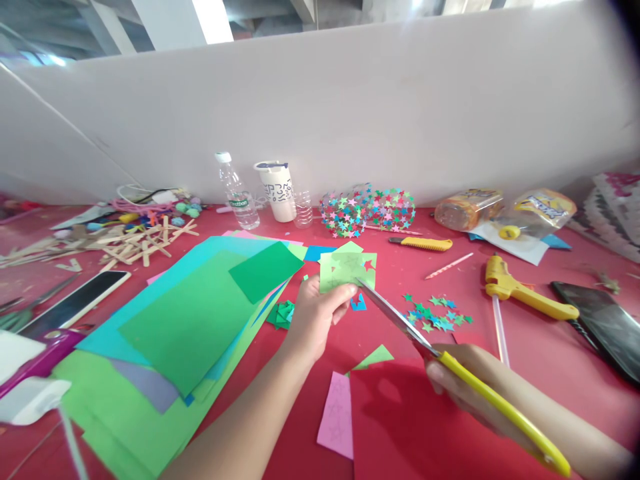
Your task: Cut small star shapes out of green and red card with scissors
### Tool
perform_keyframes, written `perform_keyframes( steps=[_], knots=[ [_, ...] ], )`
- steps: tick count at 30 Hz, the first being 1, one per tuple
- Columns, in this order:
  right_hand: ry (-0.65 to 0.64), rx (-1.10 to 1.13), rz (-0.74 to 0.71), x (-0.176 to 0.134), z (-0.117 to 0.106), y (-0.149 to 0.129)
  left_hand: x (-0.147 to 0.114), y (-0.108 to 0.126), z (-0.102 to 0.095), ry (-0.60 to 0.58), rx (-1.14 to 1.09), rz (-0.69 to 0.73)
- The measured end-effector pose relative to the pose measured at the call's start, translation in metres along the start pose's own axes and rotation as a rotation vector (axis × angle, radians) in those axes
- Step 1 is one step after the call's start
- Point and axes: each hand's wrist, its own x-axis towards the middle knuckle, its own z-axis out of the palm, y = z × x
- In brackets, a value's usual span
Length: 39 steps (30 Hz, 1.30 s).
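Between the thumb and fingers of my left hand [320, 310] is a light green piece of paper [345, 267] with star-shaped holes cut in it. My right hand [465, 380] grips a pair of scissors [400, 317] with yellow handles. The blade tips touch the paper's lower edge, just by my left thumb. Several small cut stars [435, 315] in green and blue lie on the table beyond the blades. Below them, a pink strip [336, 417] with drawn stars rests beside a red sheet [400, 427].
Stacked green and blue sheets [190, 320] cover the left side. At the back stand a water bottle [240, 200], a white cup [279, 193] and star-covered round shapes [370, 210]. A yellow cutter [423, 243], a glue gun [525, 290] and a dark phone [600, 327] lie to the right.
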Motion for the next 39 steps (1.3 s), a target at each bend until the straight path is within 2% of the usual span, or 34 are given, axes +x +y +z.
perform_keyframes(
  steps=[12,21,39],
  knots=[
    [-0.024,-0.026,-0.084,0.0036,-0.0017,0.0032,-0.0013,0.0042,0.0033,0.021,-0.014,-0.012],
    [-0.001,0.005,-0.058,0.0044,0.0000,0.0055,-0.0020,0.0040,0.0037,0.019,-0.017,-0.017],
    [-0.098,0.117,-0.038,-0.0006,-0.0037,0.0028,-0.0011,-0.0042,0.0014,0.043,-0.010,0.016]
  ],
)
